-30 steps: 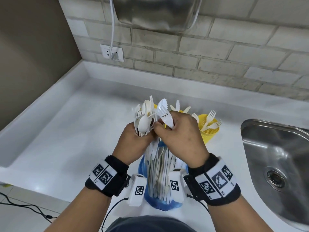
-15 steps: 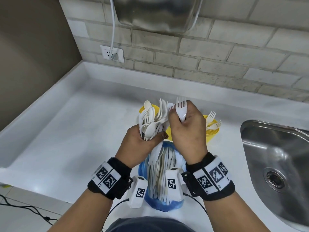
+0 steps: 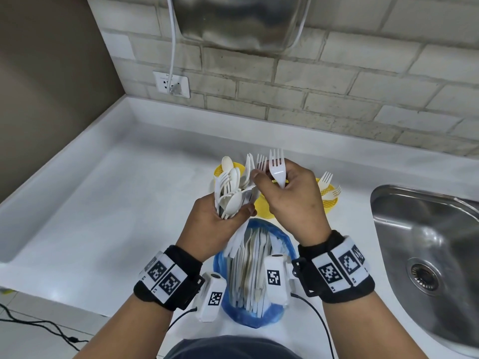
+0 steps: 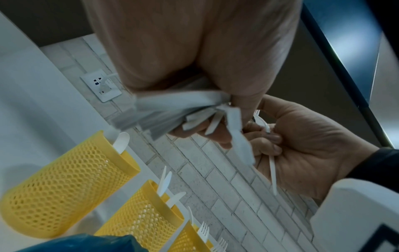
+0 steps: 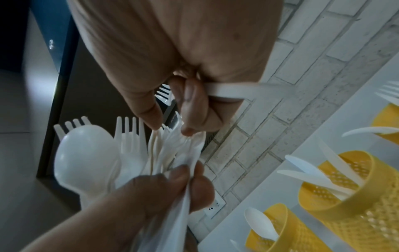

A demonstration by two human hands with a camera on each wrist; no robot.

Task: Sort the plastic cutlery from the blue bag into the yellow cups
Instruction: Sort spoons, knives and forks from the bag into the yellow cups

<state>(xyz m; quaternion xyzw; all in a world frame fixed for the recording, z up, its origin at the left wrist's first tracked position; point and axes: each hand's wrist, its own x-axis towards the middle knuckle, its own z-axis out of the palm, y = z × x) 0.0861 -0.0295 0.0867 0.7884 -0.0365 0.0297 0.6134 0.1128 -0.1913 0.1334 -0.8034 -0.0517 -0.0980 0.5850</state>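
My left hand (image 3: 233, 216) grips a bundle of white plastic spoons and forks (image 3: 230, 187), heads up, over the blue bag (image 3: 285, 244). The bag lies on the counter with more white cutlery inside. My right hand (image 3: 269, 177) holds one white fork (image 3: 277, 167) upright. Its thumb and forefinger touch another fork (image 3: 261, 161) at the bundle's right side. Three yellow mesh cups stand behind the hands. The left cup (image 5: 287, 230) holds a spoon, the middle cup (image 5: 356, 196) holds knives, and the right cup (image 3: 329, 200) holds forks. The held fork's handle (image 4: 273, 170) runs through the right palm.
A steel sink (image 3: 427, 255) is set into the white counter (image 3: 103, 203) at the right. A wall socket (image 3: 171, 84) with a plugged cable sits on the brick wall. Above it hangs a metal appliance (image 3: 241, 22). The counter's front edge runs near my wrists.
My right hand drew one fork out of the bundle and lifted it upright. Its thumb and forefinger have now come back to the bundle. The left hand kept its grip and rose slightly.
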